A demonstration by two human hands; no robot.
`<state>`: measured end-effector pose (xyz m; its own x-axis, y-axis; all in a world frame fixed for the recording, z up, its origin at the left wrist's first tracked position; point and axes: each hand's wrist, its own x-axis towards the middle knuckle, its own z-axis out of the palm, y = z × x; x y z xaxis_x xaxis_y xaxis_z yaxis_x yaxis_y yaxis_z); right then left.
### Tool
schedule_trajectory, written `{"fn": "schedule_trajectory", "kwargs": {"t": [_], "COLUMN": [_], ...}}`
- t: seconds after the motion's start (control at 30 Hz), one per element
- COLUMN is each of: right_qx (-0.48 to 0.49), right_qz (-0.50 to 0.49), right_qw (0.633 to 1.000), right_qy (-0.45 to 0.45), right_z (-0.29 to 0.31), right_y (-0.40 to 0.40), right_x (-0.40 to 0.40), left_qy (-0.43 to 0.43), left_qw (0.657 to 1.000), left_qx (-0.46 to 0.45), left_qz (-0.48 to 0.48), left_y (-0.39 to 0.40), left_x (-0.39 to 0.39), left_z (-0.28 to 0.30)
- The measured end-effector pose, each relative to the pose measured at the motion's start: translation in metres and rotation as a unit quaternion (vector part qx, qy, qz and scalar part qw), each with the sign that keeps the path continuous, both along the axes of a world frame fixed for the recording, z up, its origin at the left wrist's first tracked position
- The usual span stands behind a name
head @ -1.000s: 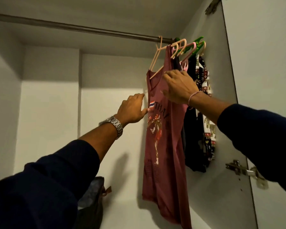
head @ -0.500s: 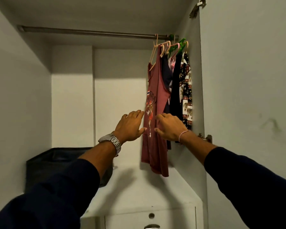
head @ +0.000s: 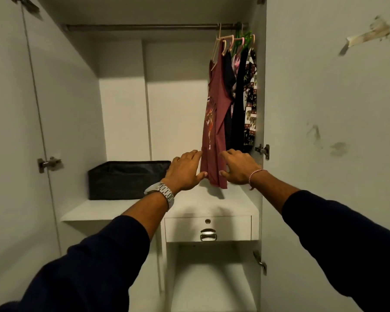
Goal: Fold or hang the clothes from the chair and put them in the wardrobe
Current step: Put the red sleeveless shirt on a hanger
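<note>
Wardrobe [head: 122, 97] wide open, red top [head: 214, 122] hanging on the rail at one o'clock beside dark clothes. Left hand [head: 185, 171] at its nine o'clock, fingers straight, touching the hem. Right hand [head: 239, 168] at three o'clock, fingers spread, gripping nothing.

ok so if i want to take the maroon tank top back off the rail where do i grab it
Grip the pale hanger at its neck under the hook, coming from the open left side: the maroon tank top hangs leftmost on the rail, other clothes packed to its right.
</note>
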<state>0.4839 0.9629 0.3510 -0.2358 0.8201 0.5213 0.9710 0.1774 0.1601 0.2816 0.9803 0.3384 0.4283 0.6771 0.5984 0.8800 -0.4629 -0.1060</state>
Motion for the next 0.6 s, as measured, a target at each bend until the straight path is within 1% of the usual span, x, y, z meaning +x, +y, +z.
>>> {"fn": "schedule_trajectory", "kwargs": {"t": [0.1,0.33,0.47,0.6], "right_qx": [-0.012,-0.041,-0.048,-0.064], "right_qz": [0.000,-0.006,-0.019,-0.047], "right_qw": [1.000,0.999,0.998,0.996], "right_qy": [0.012,0.029,0.034,0.041], "right_z": [-0.012,-0.054,-0.073,-0.091], "right_y": [-0.027,-0.092,-0.126,-0.165], "right_x": [-0.013,-0.046,-0.052,-0.041], "left_qy": [-0.004,0.016,0.022,0.021], "left_qw": [1.000,0.998,0.998,0.996], "left_qx": [-0.024,-0.056,-0.065,-0.081], "left_qz": [0.005,0.006,-0.011,-0.028], "left_y": [-0.028,-0.092,-0.123,-0.148], "left_x": [-0.010,-0.028,-0.034,-0.024], "left_z": [-0.013,-0.054,-0.073,-0.090]}}
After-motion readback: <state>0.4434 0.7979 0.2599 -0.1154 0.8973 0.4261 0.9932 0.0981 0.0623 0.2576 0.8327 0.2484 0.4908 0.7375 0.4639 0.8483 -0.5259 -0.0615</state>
